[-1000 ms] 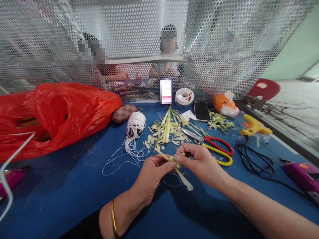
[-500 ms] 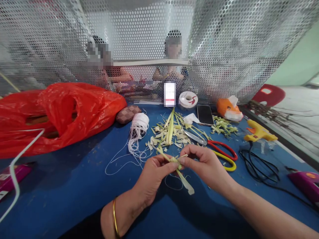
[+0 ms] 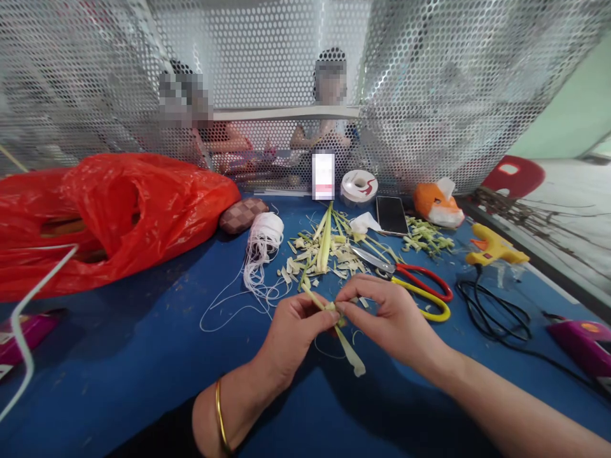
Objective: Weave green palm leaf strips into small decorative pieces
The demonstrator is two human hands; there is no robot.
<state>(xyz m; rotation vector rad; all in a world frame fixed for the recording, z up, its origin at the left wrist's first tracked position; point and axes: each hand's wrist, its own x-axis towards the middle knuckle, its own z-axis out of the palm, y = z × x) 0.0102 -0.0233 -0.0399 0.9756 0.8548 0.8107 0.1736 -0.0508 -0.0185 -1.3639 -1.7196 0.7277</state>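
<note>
My left hand (image 3: 300,327) pinches a pale green plant strip (image 3: 351,355), whose wider end hangs down toward me while a thin stem end pokes up past the fingers. Thumb and forefinger of my right hand (image 3: 382,312) are closed at the middle of the same strip, on a small folded part mostly hidden by the fingertips. A thin thread loop (image 3: 329,351) shows below the hands. Just beyond lie pale plant scraps (image 3: 310,254) with a longer green stalk (image 3: 324,245) on top. Scissors (image 3: 424,286) with one red and one yellow handle lie beside my right hand.
White string (image 3: 265,235), a checked pouch (image 3: 243,215) and a red plastic bag (image 3: 157,210) lie left. Behind are a lit phone (image 3: 323,177), ribbon roll (image 3: 359,187), dark phone (image 3: 392,215) and tissue pack (image 3: 436,205). A yellow glue gun (image 3: 494,247) lies right. Two people sit behind the mesh.
My right fingertips have shifted slightly left, closer to the left thumb, and now cover more of the strip's folded middle. My left hand keeps its grip. The view has moved slightly.
</note>
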